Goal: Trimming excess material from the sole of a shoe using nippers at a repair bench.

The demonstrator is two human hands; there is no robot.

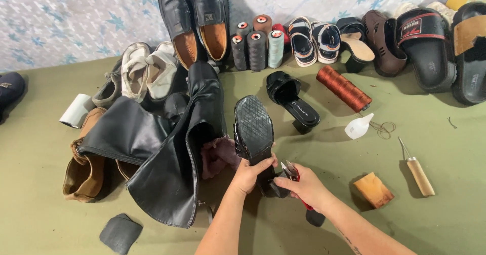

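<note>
- Left hand [249, 175] is gripping the black heeled sandal [254, 131] around its waist, holding it sole-up, toe pointing away from the person.
- Right hand [302, 185] is closing around red-handled pliers [292, 173], tips sitting right at the sandal's heel end; jaw state is too small to read.
- Heel block itself is mostly hiding behind both hands; cannot tell what the tips are biting, if anything.
- Pliers' handles are running under the palm, only a red strip and a dark end showing below the wrist.
- Tall black boots [172, 153] are lying just left of the sandal, shafts flopping open, purple lining showing; they are covering part of a brown boot [83, 169].
- Matching black sandal [293, 100] is lying upright just beyond, near but apart.
- Copper thread spool [344, 88], white small bottle [358, 127], wooden-handled awl [417, 171] and wood block [373, 189] are sitting to the right, well apart from each other.
- Dark leather patch [120, 232] is lying at lower left, alone.
- Back row: black loafers [195, 19], thread cones [258, 45], assorted sandals [385, 40]; the rightmost slide and a dark shoe at far left are getting cut off by the frame edges.
- Green floor cloth [445, 219] is giving open room at lower right and between the right hand and the wood block; left side is crowding with boots.
- Both forearms are leaving the bottom edge.
</note>
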